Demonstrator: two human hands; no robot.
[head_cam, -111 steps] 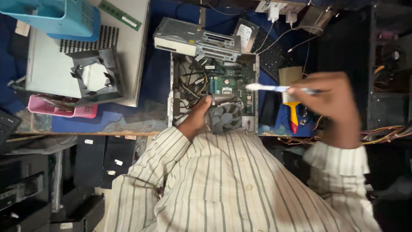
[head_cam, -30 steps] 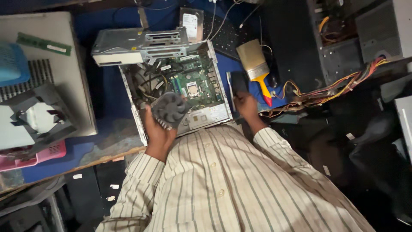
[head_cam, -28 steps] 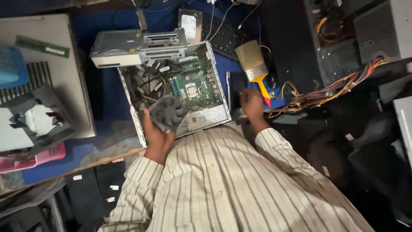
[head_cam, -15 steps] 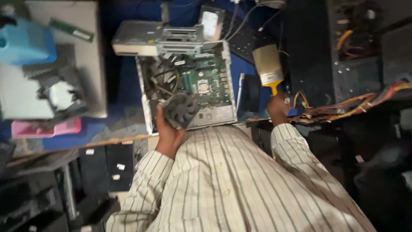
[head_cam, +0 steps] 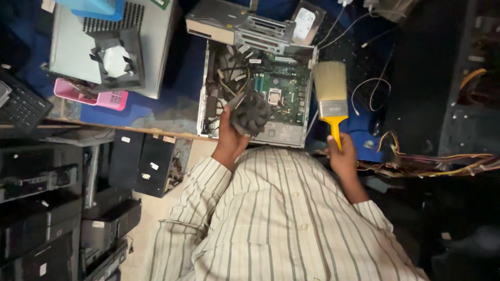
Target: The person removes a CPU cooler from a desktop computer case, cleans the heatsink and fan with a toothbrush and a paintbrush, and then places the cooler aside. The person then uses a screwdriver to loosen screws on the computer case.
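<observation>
Striped shirt [head_cam: 281, 224] fills the near part of my view, both sleeves reaching up toward the bench. My left hand [head_cam: 229, 136] sits just past the cuff, fingers curled tight around a dark round heatsink fan [head_cam: 251, 112], which I hold tilted over the front edge of the open computer case [head_cam: 205, 99]. My right hand [head_cam: 342, 156] is closed around the yellow handle of a paintbrush [head_cam: 331, 93]; the pale bristles point away from me and lie just beside the case's right wall, over the blue cloth [head_cam: 151, 112] covering the bench.

Inside the case I see the green motherboard [head_cam: 284, 91] with its bare square processor socket [head_cam: 274, 97] just beyond the fan, and a bundle of cables along the left side. A grey metal drive cage [head_cam: 239, 28] rests across the far end of the case, with a hard drive [head_cam: 304, 23] beside it.

Further left on the bench stands a grey computer side panel [head_cam: 67, 62] carrying a black plastic fan shroud [head_cam: 115, 57], with a pink tray [head_cam: 86, 93] poking out beneath it and a blue basket [head_cam: 96, 6] at the top edge. A black keyboard [head_cam: 21, 106] shows at the far left. To my right, a tangle of coloured wires [head_cam: 432, 158] trails off the bench near dark stacked cases [head_cam: 469, 78].
</observation>
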